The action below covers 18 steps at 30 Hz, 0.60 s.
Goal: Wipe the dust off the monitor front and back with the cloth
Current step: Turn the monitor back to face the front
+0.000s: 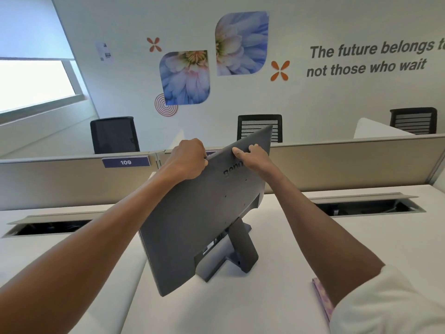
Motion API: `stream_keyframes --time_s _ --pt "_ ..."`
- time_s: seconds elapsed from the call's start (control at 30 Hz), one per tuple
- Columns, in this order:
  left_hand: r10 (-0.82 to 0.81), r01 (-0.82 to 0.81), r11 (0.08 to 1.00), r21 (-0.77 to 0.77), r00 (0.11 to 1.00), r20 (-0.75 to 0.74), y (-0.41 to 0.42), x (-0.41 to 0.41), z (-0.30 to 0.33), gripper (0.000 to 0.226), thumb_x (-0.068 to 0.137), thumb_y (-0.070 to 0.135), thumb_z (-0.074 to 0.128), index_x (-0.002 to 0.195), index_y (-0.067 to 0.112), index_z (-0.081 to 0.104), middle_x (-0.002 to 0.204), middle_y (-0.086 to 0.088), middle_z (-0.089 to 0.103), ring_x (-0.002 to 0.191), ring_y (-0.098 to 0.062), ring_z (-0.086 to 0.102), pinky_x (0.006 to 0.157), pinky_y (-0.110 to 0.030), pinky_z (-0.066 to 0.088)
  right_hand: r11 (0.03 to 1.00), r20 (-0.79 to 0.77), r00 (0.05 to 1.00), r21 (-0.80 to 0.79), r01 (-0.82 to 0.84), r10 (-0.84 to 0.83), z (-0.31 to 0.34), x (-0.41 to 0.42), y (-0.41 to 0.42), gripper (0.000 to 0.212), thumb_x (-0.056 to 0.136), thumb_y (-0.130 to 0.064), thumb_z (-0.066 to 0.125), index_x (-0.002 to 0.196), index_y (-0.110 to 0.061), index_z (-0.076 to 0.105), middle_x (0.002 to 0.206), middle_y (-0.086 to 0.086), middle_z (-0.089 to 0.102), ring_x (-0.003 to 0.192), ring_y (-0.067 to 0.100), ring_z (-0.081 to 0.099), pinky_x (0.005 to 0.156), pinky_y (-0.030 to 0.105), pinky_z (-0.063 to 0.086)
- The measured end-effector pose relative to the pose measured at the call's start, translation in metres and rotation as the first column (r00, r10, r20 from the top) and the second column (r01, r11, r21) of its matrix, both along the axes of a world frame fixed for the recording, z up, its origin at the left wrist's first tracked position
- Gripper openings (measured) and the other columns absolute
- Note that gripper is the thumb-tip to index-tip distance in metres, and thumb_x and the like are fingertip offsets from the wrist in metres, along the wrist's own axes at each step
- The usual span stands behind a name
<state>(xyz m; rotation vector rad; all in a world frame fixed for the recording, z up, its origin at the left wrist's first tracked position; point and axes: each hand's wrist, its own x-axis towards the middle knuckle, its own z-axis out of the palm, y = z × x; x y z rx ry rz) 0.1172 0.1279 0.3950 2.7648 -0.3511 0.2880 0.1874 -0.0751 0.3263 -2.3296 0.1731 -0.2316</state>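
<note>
monitor is standing tilted on the white desk, its grey back facing the camera | left hand and right hand are both closing their grip on its top edge | pink cloth is lying on the desk beside the right arm

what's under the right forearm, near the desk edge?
A pink patterned cloth lies on the white desk, beside the monitor. Only a strip shows; the right forearm and white sleeve cover the rest.
</note>
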Motion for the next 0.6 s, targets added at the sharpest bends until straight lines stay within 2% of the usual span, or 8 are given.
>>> stream_keyframes --time_s 0.1,0.2,0.3,0.37,0.5,0.6 --pt "-0.011 0.011 1.0 0.001 0.999 -0.039 -0.002 -0.002 0.007 0.02 0.088 0.014 0.067 0.107 0.008 0.074 0.104 -0.014 0.07 0.092 -0.03 0.063 0.086 -0.042 0.055 0.999 0.02 0.999 0.031 -0.037 0.036 0.0 0.003 0.0 0.06 0.091 -0.06 0.052 0.108 -0.003 0.056 0.131 0.014 0.05 0.113 0.03 0.054 0.086 0.035 0.043" --pt "-0.021 0.016 0.998 -0.053 0.996 -0.089 -0.003 -0.004 0.01 0.019 0.085 0.012 0.07 0.102 0.008 0.076 0.101 -0.011 0.072 0.092 -0.028 0.065 0.088 -0.043 0.056 0.995 0.026 0.997 0.059 -0.076 0.075 0.0 0.004 0.0 0.049 0.091 -0.058 0.053 0.097 -0.009 0.052 0.117 0.01 0.052 0.101 0.027 0.054 0.079 0.033 0.042" --pt "-0.04 0.024 0.992 -0.122 0.99 -0.136 -0.008 -0.008 0.012 0.017 0.086 0.01 0.07 0.101 0.005 0.076 0.098 -0.011 0.073 0.09 -0.026 0.065 0.086 -0.04 0.056 0.985 0.021 0.992 0.118 -0.122 0.121 0.001 0.005 -0.005 0.044 0.092 -0.054 0.054 0.088 -0.011 0.051 0.095 0.004 0.053 0.085 0.022 0.051 0.069 0.033 0.039" --pt "-0.05 0.021 0.985 -0.174 0.985 -0.165 -0.012 -0.011 0.013 0.016 0.087 0.01 0.069 0.101 0.004 0.076 0.097 -0.011 0.073 0.089 -0.024 0.065 0.077 -0.034 0.053 0.976 0.014 0.988 0.155 -0.152 0.152 0.004 0.004 -0.008 0.041 0.093 -0.051 0.055 0.083 -0.011 0.05 0.084 0.003 0.051 0.076 0.019 0.047 0.066 0.033 0.035" --pt "-0.068 0.011 0.965 -0.263 0.975 -0.21 -0.013 -0.015 0.014 0.014 0.089 0.007 0.066 0.097 0.005 0.078 0.093 -0.009 0.073 0.085 -0.02 0.063 0.064 -0.025 0.046 0.961 0.02 0.977 0.178 -0.212 0.211 0.007 0.008 -0.012 0.039 0.094 -0.047 0.058 0.076 -0.014 0.047 0.081 0.004 0.045 0.074 0.018 0.04 0.067 0.033 0.03" --pt "-0.087 0.009 0.951 -0.31 0.967 -0.241 -0.012 -0.018 0.013 0.017 0.09 0.001 0.062 0.096 0.005 0.078 0.091 -0.009 0.072 0.085 -0.019 0.061 0.063 -0.026 0.047 0.941 0.023 0.963 0.206 -0.268 0.27 0.007 0.011 -0.014 0.04 0.095 -0.044 0.058 0.071 -0.017 0.04 0.08 0.004 0.039 0.077 0.02 0.035 0.068 0.034 0.025"
